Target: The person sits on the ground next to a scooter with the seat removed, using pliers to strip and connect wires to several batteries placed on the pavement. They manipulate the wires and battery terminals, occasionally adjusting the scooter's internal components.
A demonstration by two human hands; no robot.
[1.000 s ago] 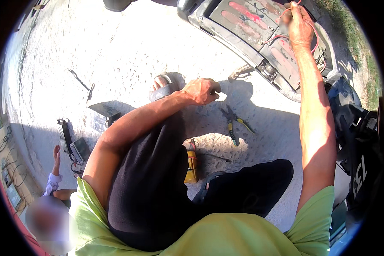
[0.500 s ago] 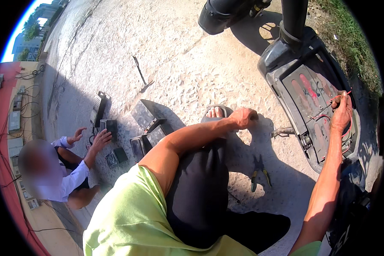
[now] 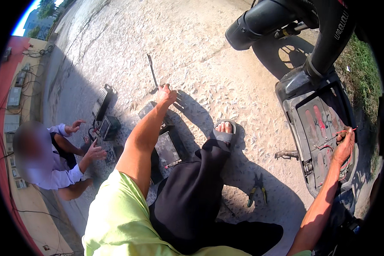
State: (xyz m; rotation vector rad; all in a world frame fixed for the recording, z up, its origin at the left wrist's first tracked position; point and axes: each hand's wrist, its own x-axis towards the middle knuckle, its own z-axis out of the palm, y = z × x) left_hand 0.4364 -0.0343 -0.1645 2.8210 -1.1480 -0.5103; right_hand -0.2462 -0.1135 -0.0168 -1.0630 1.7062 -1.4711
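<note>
My left hand (image 3: 167,94) reaches over the ground with fingers slightly bent and apart at the lower end of a long, thin black item (image 3: 152,70); I cannot tell if it touches it. My right hand (image 3: 344,147) is closed on red wires (image 3: 352,129) over the open floorboard compartment of a black scooter (image 3: 309,117), which has red-streaked grey blocks inside. Dark box-like batteries (image 3: 168,149) lie beside my left forearm. Yellow-and-black pliers (image 3: 251,196) lie on the ground by my bent leg.
A co-worker (image 3: 62,173) squats at the left, both hands raised by more dark boxes (image 3: 110,128) and a slotted black part (image 3: 102,102). Behind them a wall (image 3: 34,74) carries meters and cables. Grass (image 3: 360,72) borders the pavement at the right.
My left hand has moved forward and left, away from my foot toward the thin black item. My right hand still holds the wires. The view has turned, showing more of the batteries and scooter.
</note>
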